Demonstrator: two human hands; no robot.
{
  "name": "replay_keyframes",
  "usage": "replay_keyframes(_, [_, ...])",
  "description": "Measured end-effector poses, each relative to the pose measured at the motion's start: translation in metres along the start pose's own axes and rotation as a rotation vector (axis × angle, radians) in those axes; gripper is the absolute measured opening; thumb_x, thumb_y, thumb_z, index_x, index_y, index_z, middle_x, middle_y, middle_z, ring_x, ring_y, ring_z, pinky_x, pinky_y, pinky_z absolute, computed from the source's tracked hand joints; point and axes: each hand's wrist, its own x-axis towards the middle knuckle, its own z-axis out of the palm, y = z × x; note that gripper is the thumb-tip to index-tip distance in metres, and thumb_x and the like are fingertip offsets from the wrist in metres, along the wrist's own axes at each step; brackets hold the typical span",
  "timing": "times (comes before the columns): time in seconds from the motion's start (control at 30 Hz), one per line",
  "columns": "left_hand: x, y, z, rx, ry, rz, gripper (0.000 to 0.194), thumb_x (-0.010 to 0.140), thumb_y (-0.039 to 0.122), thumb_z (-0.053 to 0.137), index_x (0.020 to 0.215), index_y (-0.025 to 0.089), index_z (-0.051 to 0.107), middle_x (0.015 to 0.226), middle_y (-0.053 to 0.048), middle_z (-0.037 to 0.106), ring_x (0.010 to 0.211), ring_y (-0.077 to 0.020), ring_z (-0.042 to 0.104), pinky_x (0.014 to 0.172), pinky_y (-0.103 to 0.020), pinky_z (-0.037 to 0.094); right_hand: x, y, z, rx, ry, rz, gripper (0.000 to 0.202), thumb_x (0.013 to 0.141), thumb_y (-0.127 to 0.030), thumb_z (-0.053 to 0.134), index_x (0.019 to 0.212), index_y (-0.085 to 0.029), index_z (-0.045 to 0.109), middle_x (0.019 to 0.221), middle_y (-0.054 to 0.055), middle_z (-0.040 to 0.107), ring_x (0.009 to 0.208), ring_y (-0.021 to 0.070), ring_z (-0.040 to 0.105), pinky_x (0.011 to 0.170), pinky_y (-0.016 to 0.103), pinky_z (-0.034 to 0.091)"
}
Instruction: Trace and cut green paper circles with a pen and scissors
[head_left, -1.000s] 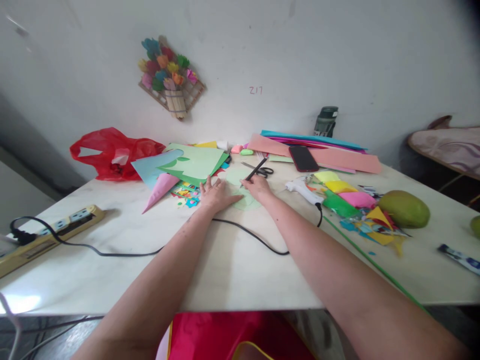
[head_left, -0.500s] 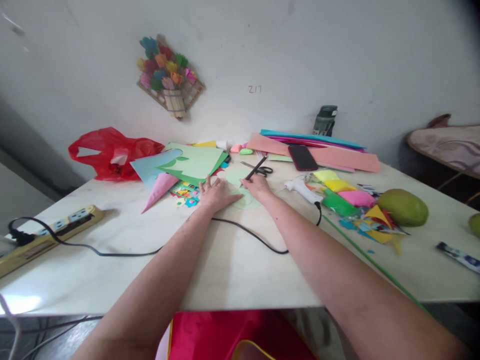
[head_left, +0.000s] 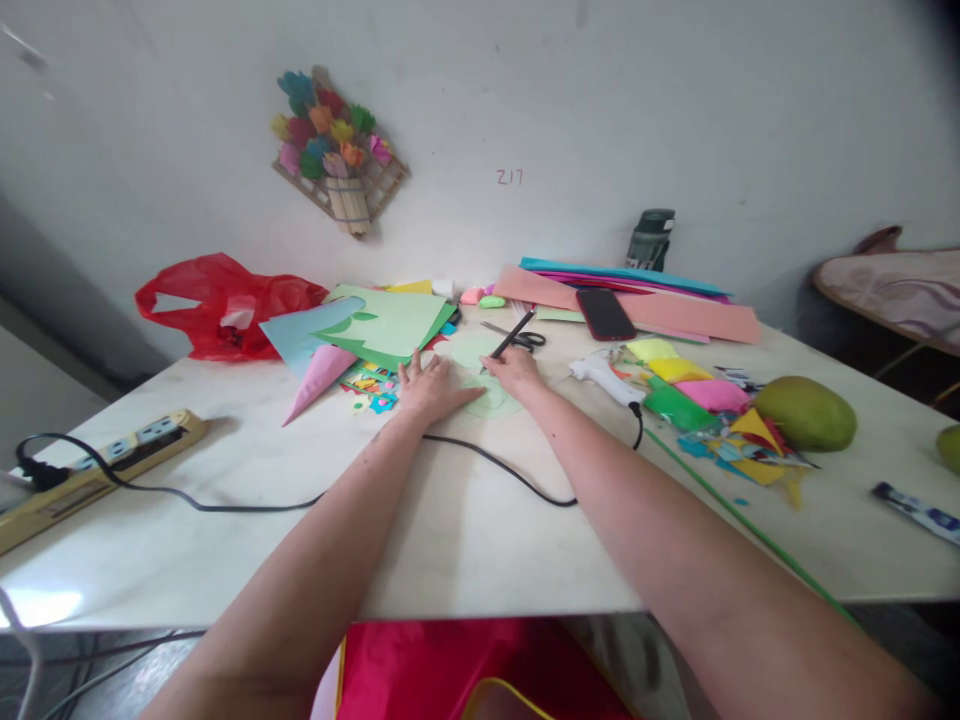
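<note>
A pale green round piece of paper (head_left: 469, 352) lies flat on the table between my two hands. My left hand (head_left: 429, 388) is spread at its left side, with the thumb stretched across the paper. In my right hand (head_left: 516, 370) is a black pencil (head_left: 514, 332), held slanting, its tip down at the paper. Faint curved lines seem to show on the paper, too pale to make out well. Just behind my right hand lie black-handled scissors (head_left: 529, 339). Small colourful paper cut-outs (head_left: 372, 386) lie left of my left hand.
Green sheets (head_left: 394, 318), a pink paper cone (head_left: 321, 378) and a red plastic bag (head_left: 232, 310) lie left. To the right are a white glue gun (head_left: 606, 376), a phone (head_left: 605, 315), bright clay packets (head_left: 679, 385) and a green fruit (head_left: 806, 413). A black cord (head_left: 510, 475) crosses in front.
Almost nothing differs. Both hands, the pencil and the paper stay in the same places; the view has shifted very slightly.
</note>
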Motion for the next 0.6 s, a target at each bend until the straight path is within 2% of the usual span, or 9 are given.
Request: replay_keyframes(0.6, [0.0003,-0.0001,0.0002,0.0,-0.011,-0.011,0.084,0.063,0.077,0.037,0.129,0.025,0.042,0.144,-0.002,0.03,0.136,-0.0296,-0.001,0.107,-0.051,0.0,-0.0014,-0.0047,-0.0077,0.055,-0.051,0.094,0.021,0.077,-0.032,0.055,0.075,-0.015,0.067,0.07,0.003,0.067,0.068,0.0134,0.06,0.068,0.023,0.044])
